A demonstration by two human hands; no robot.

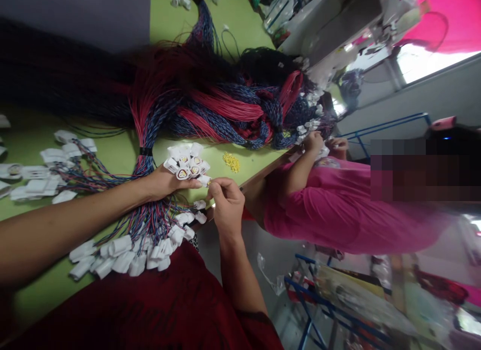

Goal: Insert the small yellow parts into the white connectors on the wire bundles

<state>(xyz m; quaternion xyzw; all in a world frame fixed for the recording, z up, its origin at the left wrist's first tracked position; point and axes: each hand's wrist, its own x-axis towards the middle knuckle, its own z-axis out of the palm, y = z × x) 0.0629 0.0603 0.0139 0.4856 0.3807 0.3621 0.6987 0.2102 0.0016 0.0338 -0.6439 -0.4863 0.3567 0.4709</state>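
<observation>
My left hand [167, 182] is closed around a bunch of white plug connectors [187, 164] on red and blue wires, their open faces turned toward me. My right hand [224, 199] pinches at the lowest connector of that bunch [205, 180], fingertips pressed together on something too small to name. More white connectors [124, 254] on the same wire bundle [150, 217] hang over the green table's edge against my red shirt.
A big heap of red, blue and black wire harnesses [225, 109] covers the green table [112, 159]. A small pile of yellow bits [232, 162] lies near my hands. Loose white connectors [41, 172] lie to the left. A person in pink [338, 204] works at the table's end.
</observation>
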